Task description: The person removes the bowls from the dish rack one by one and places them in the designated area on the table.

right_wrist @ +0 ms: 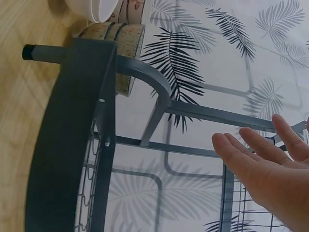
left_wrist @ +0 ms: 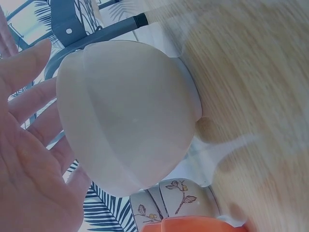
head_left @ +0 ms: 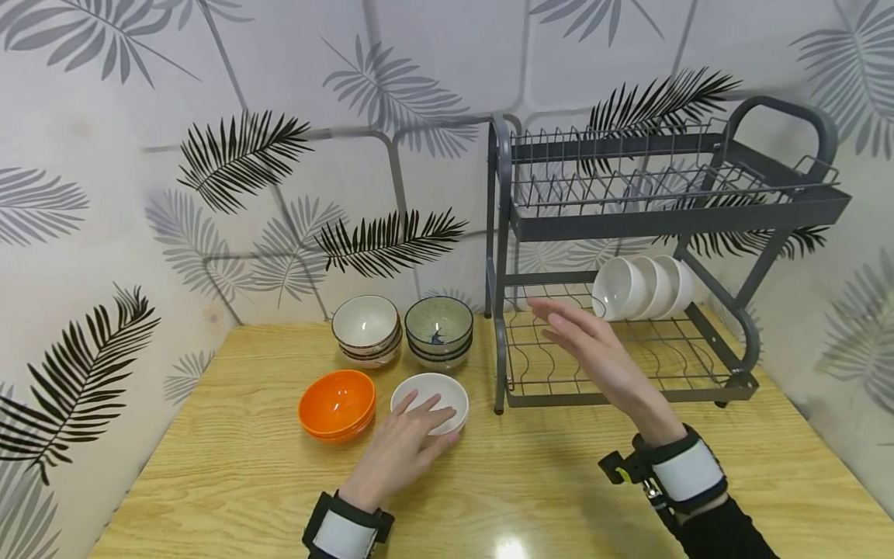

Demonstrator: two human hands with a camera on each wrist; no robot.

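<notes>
My left hand (head_left: 400,450) reaches over the near side of a small stack of white bowls (head_left: 452,394) on the table, its fingers spread above the rim. From the left wrist, the smooth outer wall of the white bowls (left_wrist: 130,116) fills the middle, with the straight fingers (left_wrist: 43,113) beside it. In front of the lower tier of a dark grey dish rack (head_left: 677,225), my right hand (head_left: 602,353) hangs in the air with extended fingers and holds nothing. Three white bowls (head_left: 618,289) stand tilted on edge in that tier.
Orange bowls (head_left: 337,404) sit left of the white stack. Behind stand a stack of cream patterned bowls (head_left: 365,322) and one of greenish speckled bowls (head_left: 438,320). The rack's upper wire tier (head_left: 601,186) overhangs the lower one. A leaf-patterned wall (head_left: 279,78) backs the table.
</notes>
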